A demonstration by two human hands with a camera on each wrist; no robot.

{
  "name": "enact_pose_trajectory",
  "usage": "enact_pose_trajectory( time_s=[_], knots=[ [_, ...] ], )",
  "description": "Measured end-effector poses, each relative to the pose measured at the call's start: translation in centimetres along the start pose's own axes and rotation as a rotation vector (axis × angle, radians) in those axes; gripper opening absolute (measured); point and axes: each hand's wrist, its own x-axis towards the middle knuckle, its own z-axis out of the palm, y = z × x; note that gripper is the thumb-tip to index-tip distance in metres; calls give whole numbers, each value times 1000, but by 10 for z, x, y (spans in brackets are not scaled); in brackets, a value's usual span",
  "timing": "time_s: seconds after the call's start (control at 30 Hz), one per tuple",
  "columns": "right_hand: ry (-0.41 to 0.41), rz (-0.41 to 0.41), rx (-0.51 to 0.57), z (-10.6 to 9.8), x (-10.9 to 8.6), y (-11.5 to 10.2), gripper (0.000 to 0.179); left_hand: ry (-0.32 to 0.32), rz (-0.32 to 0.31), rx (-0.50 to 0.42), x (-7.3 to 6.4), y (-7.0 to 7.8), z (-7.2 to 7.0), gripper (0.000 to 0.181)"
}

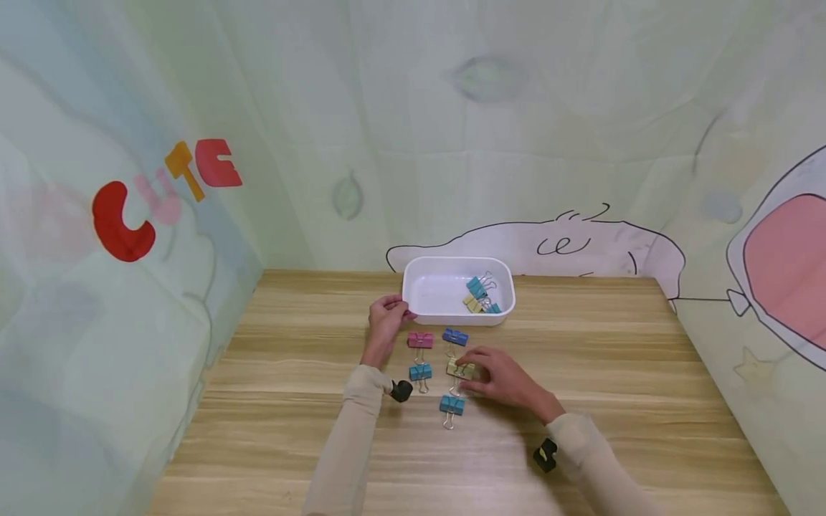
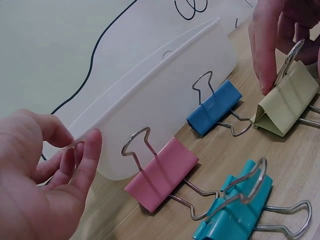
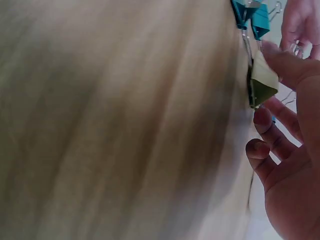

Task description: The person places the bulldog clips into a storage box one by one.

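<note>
Left hand (image 1: 387, 315) pinched the near left rim of the white bin (image 1: 445, 319); two teal clips (image 1: 476, 288) and a yellow clip (image 1: 472, 304) lay inside, toward the right. Right hand (image 1: 502, 376), angled in from the right, grasped a pale yellow clip (image 2: 287, 106) on the desk (image 1: 310, 344), near a pink clip (image 1: 420, 340), a blue clip (image 1: 456, 337) and two other teal clips (image 1: 452, 405).

An upright white plastic bin (image 1: 439, 319) with rounded corners holds overlapping teal and yellow clips (image 1: 477, 287), perhaps three. In front, two columns, nearest the bin first: pink clip (image 1: 421, 340), teal clip (image 1: 420, 372) at left; blue clip (image 1: 455, 337), pale yellow clip (image 1: 455, 368) with one wire handle (image 2: 299, 47) raised, second teal clip (image 1: 452, 405) at right.
</note>
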Motion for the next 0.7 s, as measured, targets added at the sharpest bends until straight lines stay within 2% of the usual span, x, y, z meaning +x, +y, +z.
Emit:
enact_pose_trajectory(
  time_s=[0.23,0.7],
  knots=[
    [-8,37,3,4,-2,0,38,-7,-1,-4,2,-1,-1,37],
    [79,-25,-57,12,-3,5,33,-2,0,-13,3,-2,1,36]
  ],
)
